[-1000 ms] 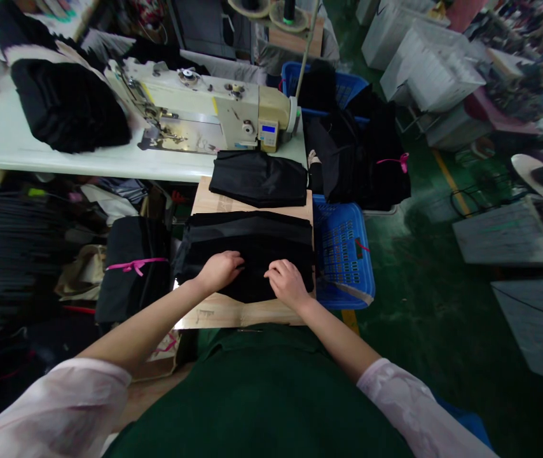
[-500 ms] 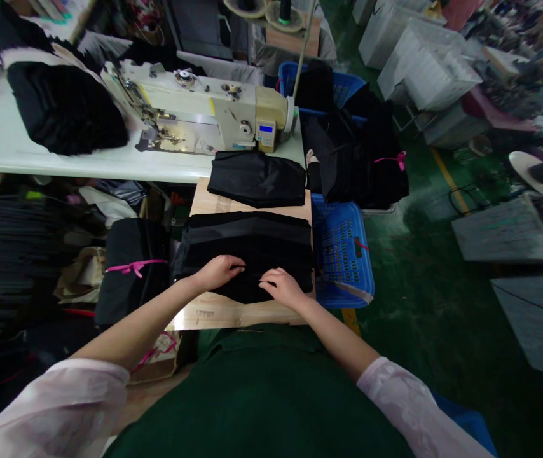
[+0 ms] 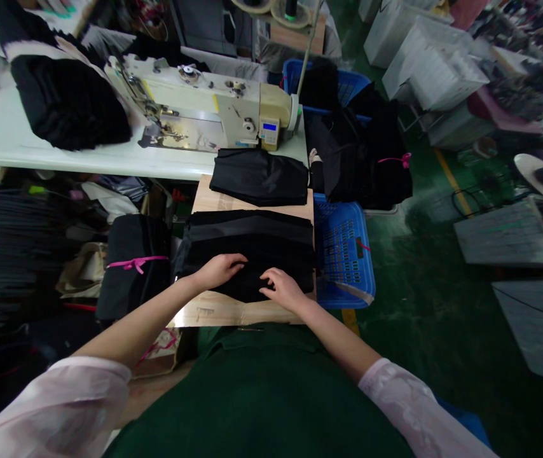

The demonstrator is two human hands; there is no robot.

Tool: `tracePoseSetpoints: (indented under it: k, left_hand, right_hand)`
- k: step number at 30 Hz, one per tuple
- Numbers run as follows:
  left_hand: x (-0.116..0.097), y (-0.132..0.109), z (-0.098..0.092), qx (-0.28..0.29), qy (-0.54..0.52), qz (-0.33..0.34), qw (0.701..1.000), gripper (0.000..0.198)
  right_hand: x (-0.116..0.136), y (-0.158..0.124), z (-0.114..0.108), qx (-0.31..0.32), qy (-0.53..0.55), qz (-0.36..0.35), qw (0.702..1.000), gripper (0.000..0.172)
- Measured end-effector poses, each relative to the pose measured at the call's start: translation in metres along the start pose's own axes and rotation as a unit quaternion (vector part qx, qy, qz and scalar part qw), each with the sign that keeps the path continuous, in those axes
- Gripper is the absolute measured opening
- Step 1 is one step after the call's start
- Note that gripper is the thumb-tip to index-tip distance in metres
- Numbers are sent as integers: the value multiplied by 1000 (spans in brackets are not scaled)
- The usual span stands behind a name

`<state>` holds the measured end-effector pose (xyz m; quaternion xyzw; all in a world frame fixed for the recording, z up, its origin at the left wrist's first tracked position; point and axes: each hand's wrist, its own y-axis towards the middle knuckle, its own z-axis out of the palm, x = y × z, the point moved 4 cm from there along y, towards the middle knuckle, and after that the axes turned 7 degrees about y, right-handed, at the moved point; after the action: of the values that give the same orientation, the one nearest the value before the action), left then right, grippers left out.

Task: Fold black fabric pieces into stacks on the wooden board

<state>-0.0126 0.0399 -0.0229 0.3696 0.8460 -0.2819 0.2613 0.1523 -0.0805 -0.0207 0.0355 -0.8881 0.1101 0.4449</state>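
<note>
A folded stack of black cloth (image 3: 247, 245) lies on a light wooden board (image 3: 214, 315) in front of me. My left hand (image 3: 221, 270) rests flat on the stack's near part, fingers pointing right. My right hand (image 3: 281, 288) sits on the same cloth with its fingers curled, and I cannot tell whether they pinch it. The hands are a short way apart. A smaller folded black piece (image 3: 258, 178) lies beyond the stack on the same board.
A cream sewing machine (image 3: 209, 105) stands on a white table (image 3: 61, 159) beyond the board, with a black cloth pile (image 3: 68, 102) to its left. A blue plastic crate (image 3: 343, 254) is to the right, and a black bundle tied with pink ribbon (image 3: 133, 270) is to the left.
My right hand has shifted slightly left and its fingers have curled on the cloth. My left hand has barely moved.
</note>
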Motion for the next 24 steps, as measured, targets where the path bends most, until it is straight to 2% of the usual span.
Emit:
tracePoseSetpoints:
  k: [4, 8, 11, 14, 18, 20, 22, 24]
  left_hand:
    - [4, -8, 2, -35, 1, -10, 999, 18]
    - [-1, -13, 6, -22, 7, 82, 996, 28]
    - [-3, -17, 8, 0, 40, 123, 992, 24]
    - [-3, -20, 10, 21, 85, 123, 988, 37]
    - [-3, -20, 10, 32, 75, 124, 989, 24]
    - [-3, -16, 10, 30, 60, 117, 991, 16]
    - [-2, -11, 9, 31, 55, 105, 992, 16]
    - [-2, -4, 7, 39, 59, 88, 994, 18]
  right_hand:
    - [4, 0, 3, 19, -66, -58, 996, 17]
    - [0, -1, 4, -5, -49, -57, 997, 11]
    - [-3, -1, 5, -2, -55, -68, 996, 12]
    - [-2, -1, 6, 14, -93, -81, 992, 18]
    - [-2, 6, 3, 1, -86, -52, 995, 11]
    - [-3, 10, 0, -3, -66, -23, 998, 17]
    - [-2, 14, -3, 3, -64, -2, 998, 23]
    - [1, 14, -8, 8, -79, -2, 997, 19]
